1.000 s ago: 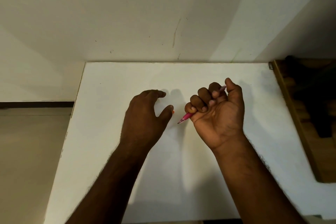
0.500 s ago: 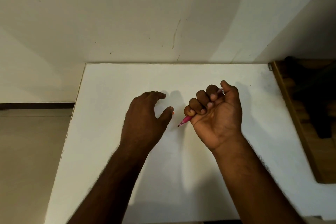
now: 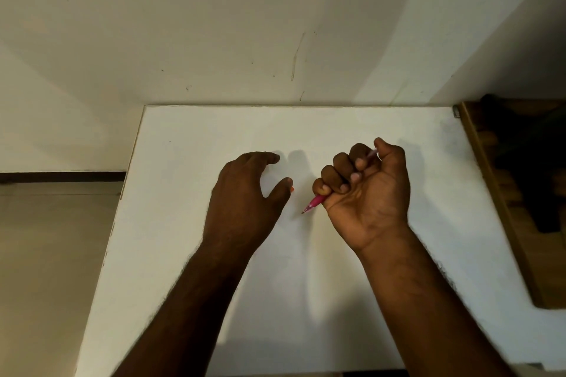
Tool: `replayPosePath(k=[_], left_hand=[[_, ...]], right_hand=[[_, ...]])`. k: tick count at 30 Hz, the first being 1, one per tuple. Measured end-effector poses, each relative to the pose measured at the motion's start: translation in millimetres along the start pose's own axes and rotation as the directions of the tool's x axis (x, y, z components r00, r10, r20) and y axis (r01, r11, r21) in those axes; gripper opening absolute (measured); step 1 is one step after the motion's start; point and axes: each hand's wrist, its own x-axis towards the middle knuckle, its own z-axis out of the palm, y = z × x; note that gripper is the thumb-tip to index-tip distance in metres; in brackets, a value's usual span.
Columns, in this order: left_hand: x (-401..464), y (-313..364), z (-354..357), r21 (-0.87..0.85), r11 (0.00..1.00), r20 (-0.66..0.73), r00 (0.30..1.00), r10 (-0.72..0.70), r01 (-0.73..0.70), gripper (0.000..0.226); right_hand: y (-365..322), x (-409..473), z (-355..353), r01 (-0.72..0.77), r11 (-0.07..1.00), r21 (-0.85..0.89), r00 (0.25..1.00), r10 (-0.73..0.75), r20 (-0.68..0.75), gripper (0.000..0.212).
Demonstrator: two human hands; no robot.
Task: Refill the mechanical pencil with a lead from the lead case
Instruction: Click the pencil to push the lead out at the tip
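My right hand (image 3: 364, 193) is curled in a fist round a pink mechanical pencil (image 3: 315, 202). The pencil's tip points down-left toward the white table (image 3: 352, 300), and its rear end pokes out by my thumb. My left hand (image 3: 245, 190) arches palm down over the table, just left of the pencil tip. A small orange piece, apparently the lead case (image 3: 292, 189), peeks out at the tip of its thumb. The rest of the piece is hidden under the hand.
The white table meets a cream wall (image 3: 275, 24) at the back, and its left edge drops to a beige floor (image 3: 52, 269). A dark wooden piece of furniture (image 3: 502, 202) runs along the table's right side.
My right hand and the pencil have sunk slightly toward me, lowering the tip. My left hand has stayed almost still.
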Motion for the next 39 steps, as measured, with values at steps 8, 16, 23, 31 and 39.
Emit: replayPosePath(k=[8, 16, 23, 31, 39], left_hand=[[0.0, -0.6, 1.1, 0.008, 1.0, -0.005, 1.0, 0.013, -0.013, 0.045], [0.2, -1.6, 2.0, 0.013, 1.0, -0.006, 1.0, 0.015, -0.015, 0.044], [0.3, -1.3, 1.8, 0.026, 0.999, -0.009, 1.0, 0.019, -0.019, 0.045], [-0.1, -1.8, 1.6, 0.016, 1.0, -0.011, 1.0, 0.026, -0.026, 0.043], [-0.2, -1.9, 1.9, 0.011, 1.0, -0.014, 1.0, 0.024, -0.024, 0.043]], right_hand=[[-0.2, -0.1, 1.1, 0.009, 1.0, -0.005, 1.0, -0.009, 0.024, 0.046], [-0.2, -1.0, 1.7, 0.006, 1.0, 0.001, 0.999, -0.007, 0.036, 0.045], [-0.3, -1.2, 1.7, 0.005, 1.0, -0.007, 1.0, -0.005, 0.028, 0.045], [-0.5, -2.0, 1.9, -0.001, 1.0, 0.014, 0.999, 0.0, 0.05, 0.044], [-0.9, -1.1, 1.6, 0.003, 1.0, 0.014, 0.999, -0.003, 0.039, 0.043]])
